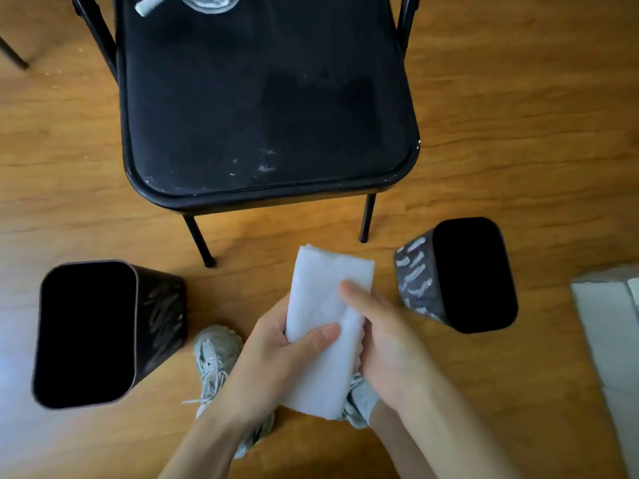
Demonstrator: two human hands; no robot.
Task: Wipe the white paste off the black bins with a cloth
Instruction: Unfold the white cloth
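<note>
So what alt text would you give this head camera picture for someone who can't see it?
Two bare hands, left hand and right hand, hold a folded white cloth over a wooden floor. A black bin streaked with white paste stands to the right, another black bin to the left, and a black chair ahead.

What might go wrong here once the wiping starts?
The bin on the right stands loose on the floor with thick white paste streaks; pressed with the cloth, it might slide or tip unless one hand steadies it. The bin on the left shows only faint smears, which are easy to miss. Both the left hand and the right hand hold the cloth, so paste could end up on the fingers.
</note>
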